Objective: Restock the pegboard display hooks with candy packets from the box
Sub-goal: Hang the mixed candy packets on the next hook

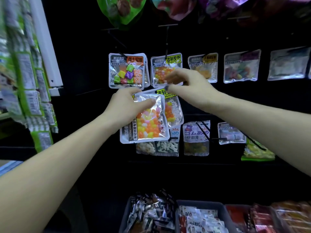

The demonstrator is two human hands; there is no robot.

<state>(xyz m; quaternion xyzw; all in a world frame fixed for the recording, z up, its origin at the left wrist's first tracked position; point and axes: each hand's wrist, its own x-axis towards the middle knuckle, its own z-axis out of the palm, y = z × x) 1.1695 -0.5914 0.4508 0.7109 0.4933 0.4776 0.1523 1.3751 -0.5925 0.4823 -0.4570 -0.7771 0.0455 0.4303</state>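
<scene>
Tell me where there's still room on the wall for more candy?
Bare black pegboard lies left of the square-candy packet. The two long hooks above that row show bare length. Rightward, packets hang side by side, crowded.

Far left: green snack packs hanging in blurred rows beside a white post. Top: big green pouch and a red-purple pouch hanging high. Near bottom: grey bins side by side, holding silver-black wrappers, white-red packets and, right, red-orange packets. Low right: a yellow-green bag.
</scene>
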